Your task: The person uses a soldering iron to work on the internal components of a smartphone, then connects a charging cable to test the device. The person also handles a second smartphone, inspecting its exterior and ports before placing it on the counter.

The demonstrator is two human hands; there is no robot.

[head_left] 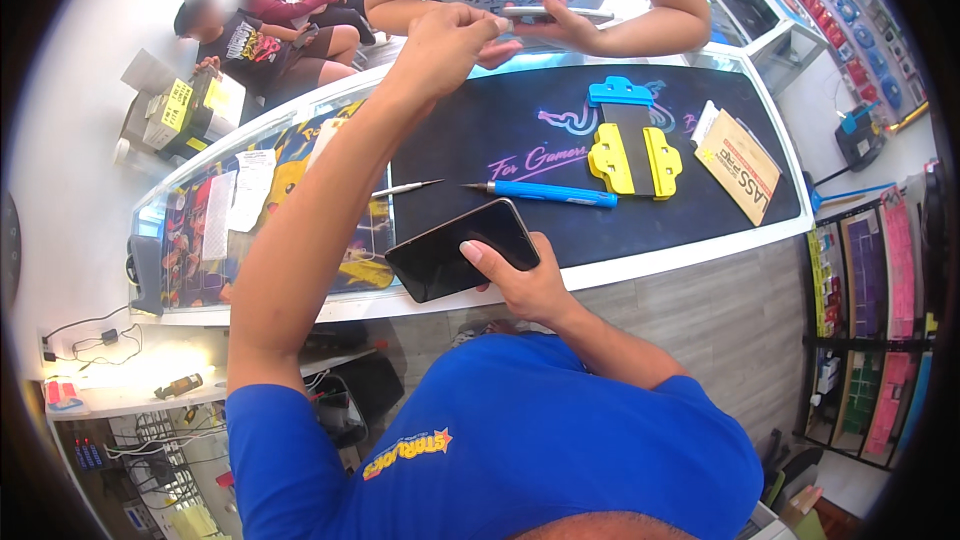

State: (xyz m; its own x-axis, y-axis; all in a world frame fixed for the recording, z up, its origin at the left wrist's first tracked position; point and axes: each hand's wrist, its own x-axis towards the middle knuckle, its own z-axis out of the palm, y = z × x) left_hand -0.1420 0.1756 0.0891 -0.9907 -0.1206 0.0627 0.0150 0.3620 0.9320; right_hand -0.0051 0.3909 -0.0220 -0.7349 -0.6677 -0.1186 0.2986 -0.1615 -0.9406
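My right hand [520, 275] grips a smartphone [450, 258] with a dark screen, its thumb lying over the glass, at the counter's near edge. My left hand [445, 50] reaches across the counter, its fingers pinched together near the person's hand [570, 28] opposite. Something small and pale may be between those fingertips; I cannot make it out. That person holds another phone [590, 16] level. On the black mat [440, 150], a blue pen-shaped screwdriver [550, 193] lies beside a slim pointed tool [405, 188]. Blue and yellow clamps [622, 92] grip a dark flat piece [627, 145].
A cardboard screen-protector sleeve [738, 168] lies at the mat's right. Papers [252, 185] rest on the glass counter's left part. Two seated people are beyond the counter, near boxes [185, 110]. Display racks [865, 310] stand at right; a lit shelf [130, 380] with cables is at left.
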